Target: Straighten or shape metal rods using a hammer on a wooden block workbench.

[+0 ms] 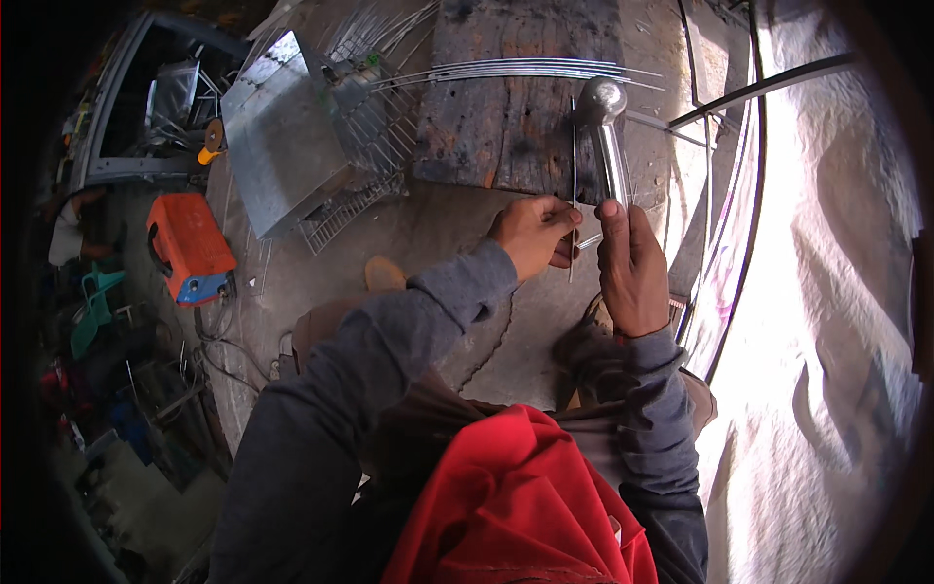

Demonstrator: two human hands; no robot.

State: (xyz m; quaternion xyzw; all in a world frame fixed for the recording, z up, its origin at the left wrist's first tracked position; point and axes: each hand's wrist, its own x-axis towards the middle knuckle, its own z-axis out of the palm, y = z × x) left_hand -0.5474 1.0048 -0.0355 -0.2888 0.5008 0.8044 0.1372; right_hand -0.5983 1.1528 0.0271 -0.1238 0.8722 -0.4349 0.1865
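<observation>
My left hand (pixel 533 234) pinches a thin metal rod (pixel 574 156), which points away from me over the near edge of a dark, scorched wooden board (pixel 496 131). In my right hand (pixel 634 277) is a shiny steel bar with a ball-shaped head (pixel 610 156); my fingers close round its near end and the rounded head points away. The bar lies just right of the rod, over the board's right side. Several loose thin rods (pixel 506 70) lie crosswise on the board beyond both hands. A short bright piece (pixel 590 240) shows between my hands; I cannot tell what it belongs to.
Left of the board stand a sheet-metal box (pixel 282 146) and wire racks (pixel 355 214). An orange and blue machine (pixel 191 248) with cables sits on the floor farther left. A metal frame bar (pixel 764 88) and white sheeting (pixel 817 292) bound the right side.
</observation>
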